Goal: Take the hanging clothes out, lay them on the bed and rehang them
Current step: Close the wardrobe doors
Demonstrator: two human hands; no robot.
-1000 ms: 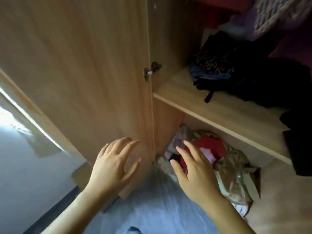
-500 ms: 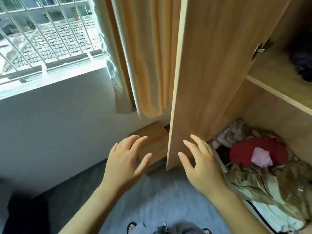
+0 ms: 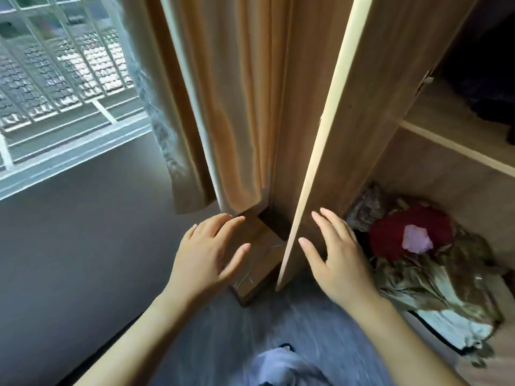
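The wooden wardrobe door (image 3: 370, 112) stands open, its pale edge running down the middle of the view. My left hand (image 3: 207, 254) hovers left of that edge with fingers spread, holding nothing. My right hand (image 3: 338, 257) is just right of the edge, fingers apart and empty, close to the door's inner face. On the wardrobe floor lies a heap of crumpled clothes (image 3: 434, 277) with a red piece (image 3: 390, 238) and a small pink piece (image 3: 416, 240) on top. Dark clothes (image 3: 485, 79) sit on the shelf above. No hangers or hanging clothes are in view.
A beige curtain (image 3: 231, 101) hangs left of the wardrobe beside a barred window (image 3: 55, 73). A small brown box (image 3: 256, 263) stands on the grey floor (image 3: 292, 324) below the door. A wooden shelf (image 3: 457, 146) crosses the wardrobe at the right.
The view has swung left and down from the wardrobe shelves to the door edge, curtain and window. Both hands stay spread and empty, now on either side of the door edge.
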